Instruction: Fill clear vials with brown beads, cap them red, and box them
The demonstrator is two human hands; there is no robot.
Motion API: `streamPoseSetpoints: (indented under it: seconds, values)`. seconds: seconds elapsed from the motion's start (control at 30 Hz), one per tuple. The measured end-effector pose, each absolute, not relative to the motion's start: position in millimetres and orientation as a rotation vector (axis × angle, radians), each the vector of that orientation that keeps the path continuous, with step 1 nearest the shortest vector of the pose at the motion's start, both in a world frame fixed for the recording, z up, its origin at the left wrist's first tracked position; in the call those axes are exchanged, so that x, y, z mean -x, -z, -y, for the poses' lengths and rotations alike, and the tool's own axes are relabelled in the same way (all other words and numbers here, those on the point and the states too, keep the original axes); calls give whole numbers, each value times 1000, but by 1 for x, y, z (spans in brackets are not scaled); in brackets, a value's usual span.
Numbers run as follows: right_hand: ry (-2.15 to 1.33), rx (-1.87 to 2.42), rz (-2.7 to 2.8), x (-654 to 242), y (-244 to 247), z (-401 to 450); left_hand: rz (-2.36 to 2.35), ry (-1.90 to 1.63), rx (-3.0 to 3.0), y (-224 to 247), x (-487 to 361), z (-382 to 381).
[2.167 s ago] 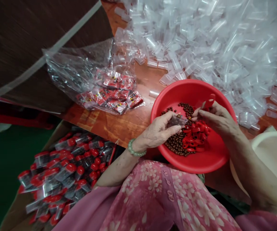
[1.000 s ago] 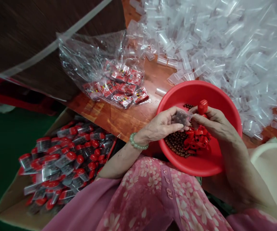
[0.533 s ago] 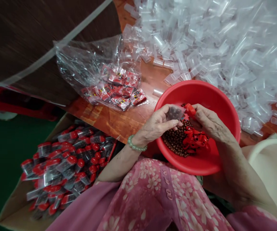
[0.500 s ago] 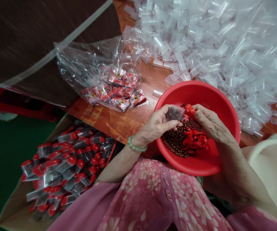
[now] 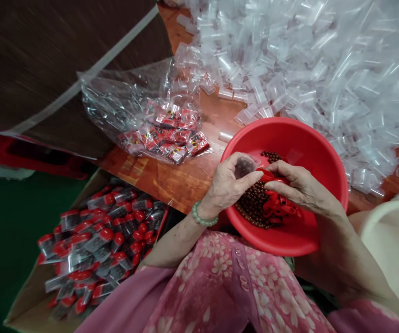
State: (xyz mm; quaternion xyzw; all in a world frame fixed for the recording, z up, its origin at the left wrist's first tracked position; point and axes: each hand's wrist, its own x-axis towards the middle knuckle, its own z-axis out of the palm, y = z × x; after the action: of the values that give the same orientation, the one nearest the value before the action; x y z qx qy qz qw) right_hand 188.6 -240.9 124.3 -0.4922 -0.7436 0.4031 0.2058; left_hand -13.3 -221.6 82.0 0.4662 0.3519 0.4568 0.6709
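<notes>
My left hand (image 5: 225, 182), with a green bead bracelet (image 5: 203, 215) at the wrist, grips a small clear plastic container (image 5: 245, 166) filled with dark beads. Its mouth points right. My right hand (image 5: 292, 182) pinches a red cap (image 5: 267, 175) against that mouth; whether the cap is seated I cannot tell. Both hands are over a red basin (image 5: 338, 185). Inside the basin lie brown beads (image 5: 251, 208) and a heap of loose red caps (image 5: 280, 206).
Clear empty containers (image 5: 306, 69) cover the wooden table (image 5: 157, 180) behind the basin. A clear bag of red packets (image 5: 171, 132) lies left of it. Lower left, a cardboard box (image 5: 29, 300) holds many capped containers (image 5: 95, 240). A cream tub (image 5: 376, 222) stands at right.
The red cap in my right hand has come down against the container's mouth. My left hand has tilted the container slightly. The whole view has shifted a little.
</notes>
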Motion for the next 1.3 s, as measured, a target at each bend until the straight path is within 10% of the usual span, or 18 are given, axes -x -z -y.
streamPoseSetpoints:
  seconds: [0.77, 1.3]
  values:
    - [-1041, 1337, 1464, -176, -108, 248, -823, -1006, -1079, -77, 10, 222]
    - [-473, 1712, 2474, -213, -124, 245, -716, -1063, -987, -74, 13, 220]
